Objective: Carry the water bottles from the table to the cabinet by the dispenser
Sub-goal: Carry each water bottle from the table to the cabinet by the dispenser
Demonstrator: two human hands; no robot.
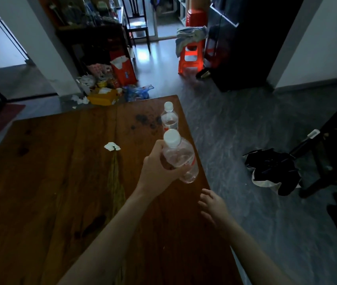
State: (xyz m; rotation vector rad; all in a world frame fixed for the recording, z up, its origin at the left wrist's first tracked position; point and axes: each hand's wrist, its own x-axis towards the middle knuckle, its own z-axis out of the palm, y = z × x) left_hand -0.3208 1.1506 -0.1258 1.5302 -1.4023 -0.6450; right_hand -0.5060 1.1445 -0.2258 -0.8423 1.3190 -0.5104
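Left hand (159,167) wraps near bottle (178,156) at centre frame, lifted off table (50,171), probably for carrying. Right hand (213,206) below it, fingers spread, empty, likely free for second bottle (169,117) standing beyond.

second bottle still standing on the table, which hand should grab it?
Right. The right hand is empty and open near the table's right edge, on the standing bottle's side. The left hand already grips the other bottle.
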